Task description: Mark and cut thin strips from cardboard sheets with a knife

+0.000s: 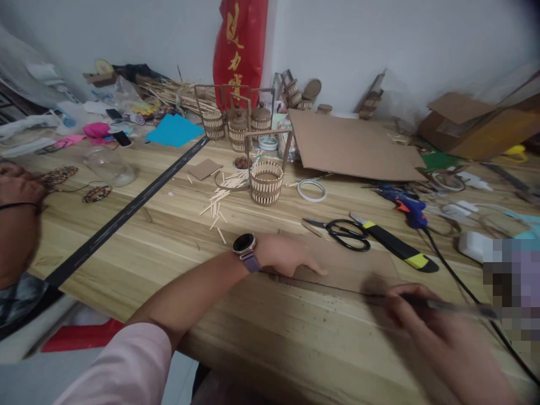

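Observation:
My left hand (291,256), with a watch on its wrist, presses flat on a strip of brown cardboard (358,264) near the table's front edge; its thumb is stretched out to the right. To the right, my right hand (426,320) is closed around a thin dark tool (453,306), blurred by motion, whose tip is near the cardboard's front edge. Black-handled scissors (348,233) and a black and yellow utility knife (399,244) lie just behind the cardboard. A small slatted basket (266,183) with a tall handle stands behind my left hand.
Small sticks (219,205) and a tape roll (311,190) lie around the basket. A large cardboard sheet (354,146) is at the back. On the right are a blue glue gun (407,208) and its cable. Another person's hands (19,188) hold beads at far left.

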Demonstrator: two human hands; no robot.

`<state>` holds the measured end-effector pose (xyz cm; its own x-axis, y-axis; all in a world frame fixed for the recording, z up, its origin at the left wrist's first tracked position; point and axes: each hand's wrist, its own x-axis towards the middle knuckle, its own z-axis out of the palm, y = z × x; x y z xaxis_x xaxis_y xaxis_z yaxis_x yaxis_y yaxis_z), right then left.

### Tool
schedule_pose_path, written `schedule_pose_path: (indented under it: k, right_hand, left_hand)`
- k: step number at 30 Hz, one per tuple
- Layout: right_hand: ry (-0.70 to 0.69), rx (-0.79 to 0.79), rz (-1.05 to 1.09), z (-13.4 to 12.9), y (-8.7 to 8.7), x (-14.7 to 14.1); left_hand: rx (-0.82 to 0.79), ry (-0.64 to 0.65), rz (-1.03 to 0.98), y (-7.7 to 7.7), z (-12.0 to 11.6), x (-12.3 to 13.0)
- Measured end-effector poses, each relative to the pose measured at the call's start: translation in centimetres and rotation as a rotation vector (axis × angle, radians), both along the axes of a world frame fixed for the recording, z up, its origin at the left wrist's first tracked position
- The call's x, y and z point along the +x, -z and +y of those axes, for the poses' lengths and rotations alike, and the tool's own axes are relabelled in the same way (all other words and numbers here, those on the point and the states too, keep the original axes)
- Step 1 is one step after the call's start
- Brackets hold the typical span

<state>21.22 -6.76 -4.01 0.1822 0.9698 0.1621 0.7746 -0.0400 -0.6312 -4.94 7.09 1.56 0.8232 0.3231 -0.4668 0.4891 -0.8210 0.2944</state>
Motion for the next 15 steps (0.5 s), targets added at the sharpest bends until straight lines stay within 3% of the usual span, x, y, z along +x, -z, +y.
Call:
schedule_pose_path:
  k: [4, 8, 12, 15]
  right_hand:
    - [0.021, 0.01, -0.252, 1.6, -1.1, 1.8]
    - [-0.032, -0.04, -0.639, 5.4, -1.2, 0.9]
    - [-0.097, -0.044, -0.663, 8.6, -1.0, -0.9]
    - [-0.093, -0.04, -0.638, 9.6, -0.7, -0.8]
  left_hand:
    - [-0.027, -0.015, -0.02, 0.2, 0.0, -0.1]
    - [0.048, -0.054, -0.025, 0.0, -1.0, 0.1]
    - [0.212, -0.048, -0.099, 0.1, -2.3, 0.4]
    - [0.317, -0.007, -0.148, 0.5, -2.9, 0.7]
